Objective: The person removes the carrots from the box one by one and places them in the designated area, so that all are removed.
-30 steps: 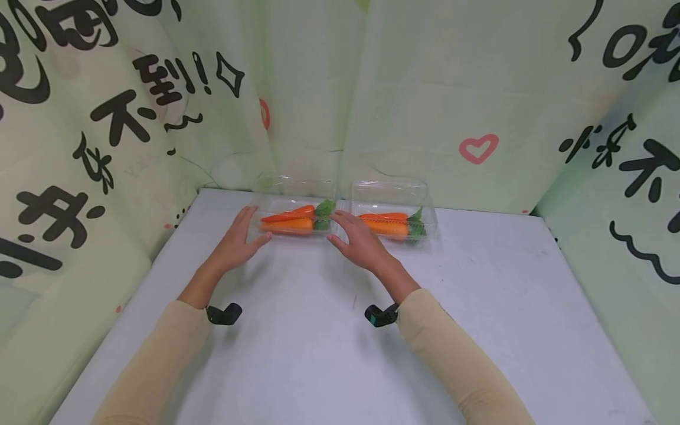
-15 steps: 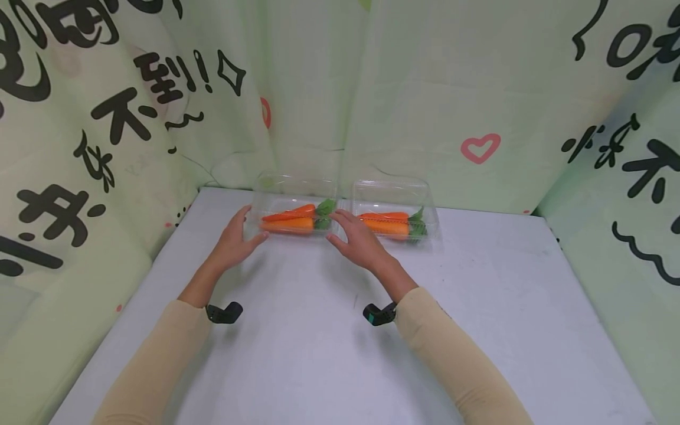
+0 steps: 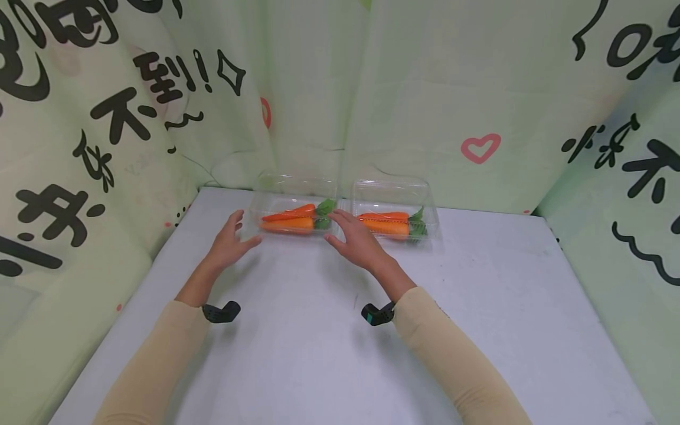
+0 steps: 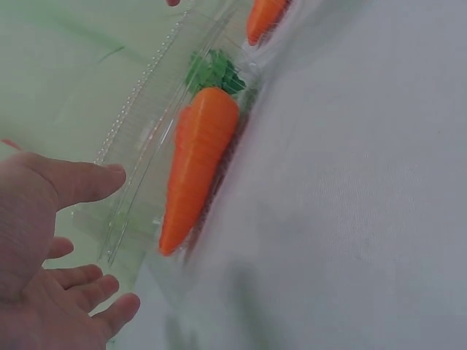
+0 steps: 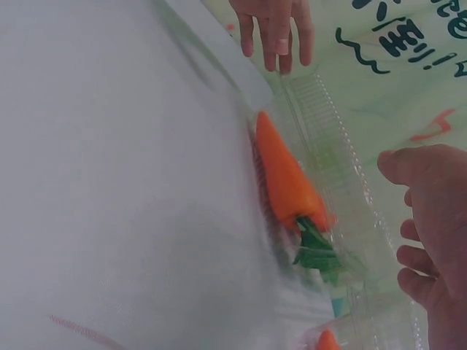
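Note:
Two clear plastic clamshell boxes stand side by side at the table's far edge, lids raised. In the left box (image 3: pixel 297 188) lie orange carrots (image 3: pixel 289 225) with green leafy tops; the right box (image 3: pixel 392 192) holds similar carrots (image 3: pixel 383 228). My left hand (image 3: pixel 227 247) is held just left of the left box, apart from it, fingers spread and thumb out. Between the two boxes is my right hand (image 3: pixel 361 242), fingers extended near the left box's right end; whether they touch plastic I cannot tell. Nothing is gripped. In the left wrist view a large carrot (image 4: pixel 201 164) lies beyond the left thumb.
A white table (image 3: pixel 319 342) spreads in front of the boxes. Pale green curtains (image 3: pixel 414 106) with black writing and pink hearts enclose the back and both sides, close behind the raised lids. Black wrist cameras hang at the left wrist (image 3: pixel 222 311) and right wrist (image 3: pixel 378 314).
My left hand has drawn back leftward and slightly toward me, away from the left box. The right hand has barely shifted, and both boxes stay in place.

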A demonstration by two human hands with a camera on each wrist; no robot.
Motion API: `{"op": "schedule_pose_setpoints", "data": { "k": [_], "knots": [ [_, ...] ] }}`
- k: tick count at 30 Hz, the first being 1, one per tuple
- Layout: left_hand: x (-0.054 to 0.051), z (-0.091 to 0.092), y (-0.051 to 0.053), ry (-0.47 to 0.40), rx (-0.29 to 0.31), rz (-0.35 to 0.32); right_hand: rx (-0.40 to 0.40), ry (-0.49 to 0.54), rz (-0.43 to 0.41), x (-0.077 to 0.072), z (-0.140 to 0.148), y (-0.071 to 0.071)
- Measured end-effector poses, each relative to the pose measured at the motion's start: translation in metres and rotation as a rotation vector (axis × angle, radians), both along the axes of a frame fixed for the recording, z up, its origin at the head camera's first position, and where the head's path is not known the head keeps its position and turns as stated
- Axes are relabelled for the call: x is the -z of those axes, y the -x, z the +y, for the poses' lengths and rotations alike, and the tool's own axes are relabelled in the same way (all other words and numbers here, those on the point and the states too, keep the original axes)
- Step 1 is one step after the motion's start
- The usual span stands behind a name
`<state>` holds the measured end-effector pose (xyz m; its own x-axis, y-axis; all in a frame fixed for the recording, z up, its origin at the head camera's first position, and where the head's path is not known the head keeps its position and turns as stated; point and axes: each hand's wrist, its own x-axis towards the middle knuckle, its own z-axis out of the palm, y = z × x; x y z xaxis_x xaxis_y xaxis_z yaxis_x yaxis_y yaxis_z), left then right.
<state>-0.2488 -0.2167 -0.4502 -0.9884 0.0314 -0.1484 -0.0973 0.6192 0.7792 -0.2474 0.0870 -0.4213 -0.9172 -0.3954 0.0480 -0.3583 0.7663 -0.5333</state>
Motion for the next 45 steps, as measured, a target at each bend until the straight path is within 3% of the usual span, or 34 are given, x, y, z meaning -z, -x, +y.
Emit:
{"op": "schedule_pose_setpoints", "data": {
  "k": [13,18,25,33,45],
  "knots": [
    [0.001,-0.003,0.005,-0.165,-0.007,-0.086,-0.001,-0.007,-0.001,0.001,0.000,0.003],
    [0.006,-0.011,0.010,-0.220,0.021,-0.118,-0.008,0.006,-0.007,0.000,-0.001,0.002],
    [0.007,-0.016,0.014,-0.274,0.070,-0.121,-0.021,0.020,-0.007,-0.001,0.000,0.002],
    [0.010,-0.017,0.018,-0.294,0.074,-0.128,-0.021,0.022,-0.012,-0.003,0.000,0.004],
    [0.022,-0.017,0.026,-0.416,0.053,-0.145,-0.012,0.033,-0.024,-0.003,-0.002,0.005]
  ]
}}
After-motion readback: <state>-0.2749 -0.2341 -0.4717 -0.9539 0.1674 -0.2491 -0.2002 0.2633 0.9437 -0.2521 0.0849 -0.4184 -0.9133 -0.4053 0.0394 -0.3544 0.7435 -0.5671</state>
